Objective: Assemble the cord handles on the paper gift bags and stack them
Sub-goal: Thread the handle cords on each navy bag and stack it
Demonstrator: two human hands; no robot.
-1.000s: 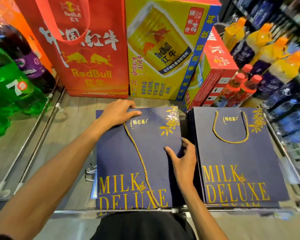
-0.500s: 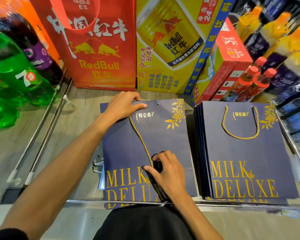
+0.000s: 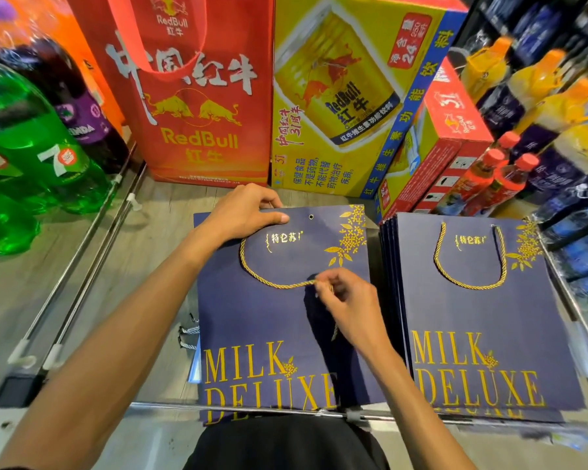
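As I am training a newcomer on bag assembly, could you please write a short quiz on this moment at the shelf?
1. True or false: the gold twisted cord is threaded through both top holes of the navy paper gift bag under the hands.
2. Which hand pinches the cord? A. left hand B. right hand C. neither
3. Fill in: the stack of finished navy bags lies on the person's ____ side.
Key: 1 false, the small round hole near the top edge is empty; 2 B; 3 right.
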